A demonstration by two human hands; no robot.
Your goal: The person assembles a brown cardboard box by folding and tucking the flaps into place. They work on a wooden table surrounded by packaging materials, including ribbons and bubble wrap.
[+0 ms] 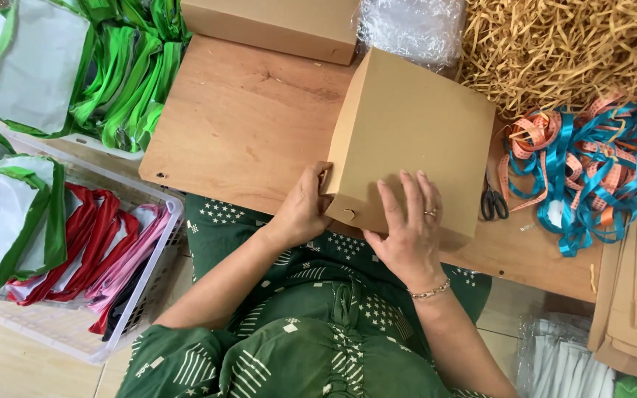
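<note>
Left hand (304, 208) grips the near corner of the plain brown cardboard box (411, 129) at the wooden board's (237, 121) front edge; right hand (409, 225) lies flat, fingers spread, on its lid (black scissors (492, 203) just beside).

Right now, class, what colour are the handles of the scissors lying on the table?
Black: the scissors show best in the head view, beside the brown cardboard box.

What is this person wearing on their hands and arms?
Both forearms are bare, with no sleeves in view. The right hand has a ring on one finger and a thin gold-coloured chain bracelet at the wrist. The left hand wears nothing visible.
</note>
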